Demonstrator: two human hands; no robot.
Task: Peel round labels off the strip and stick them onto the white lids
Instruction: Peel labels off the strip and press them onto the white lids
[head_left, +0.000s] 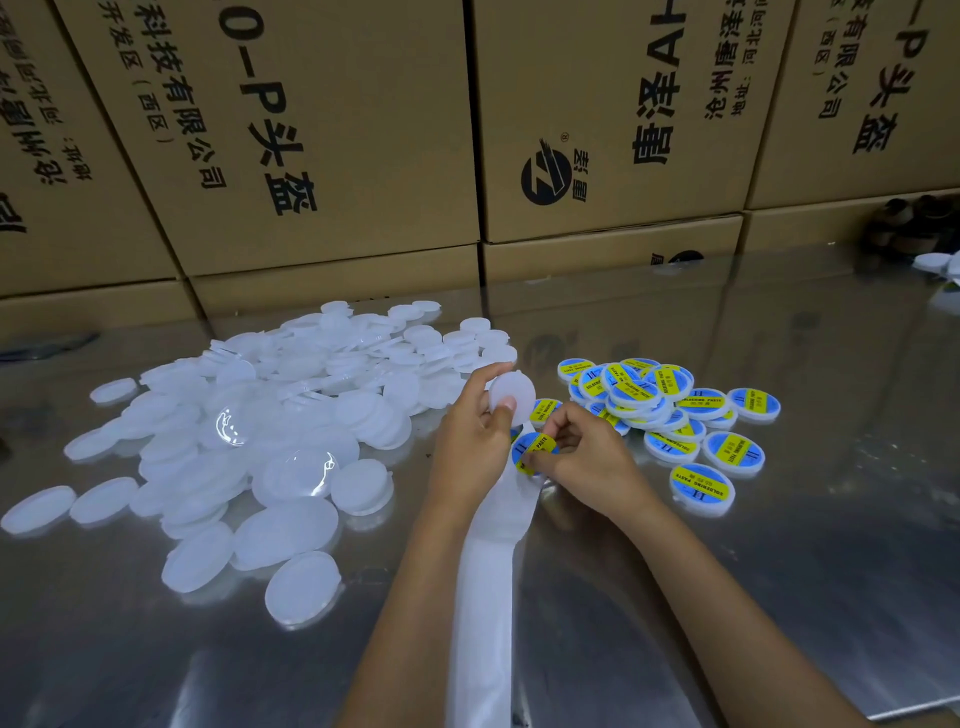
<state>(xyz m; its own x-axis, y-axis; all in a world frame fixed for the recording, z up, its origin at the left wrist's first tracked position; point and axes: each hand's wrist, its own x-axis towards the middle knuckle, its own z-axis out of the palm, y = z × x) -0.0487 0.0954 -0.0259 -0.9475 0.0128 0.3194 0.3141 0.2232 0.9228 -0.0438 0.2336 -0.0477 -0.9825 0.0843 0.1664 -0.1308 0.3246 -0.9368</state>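
The round label (535, 451), thin, limp and tacky, is lifting off the strip (493, 561); best taken by its edge. The right hand (582, 457) is pinching it, while the left hand (475, 441) is gripping a light, stiff white lid (514, 397) above the table (779, 597).

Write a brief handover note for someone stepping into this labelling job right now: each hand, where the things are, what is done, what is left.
Left hand holds a bare white lid and the backing strip.
Right hand pinches a blue-and-yellow round label, peeling it at the strip's top.
Done: labelled lids piled on the right of the metal table.
Left: stick this label on the held lid, then work through the pile of unlabelled lids on the left.
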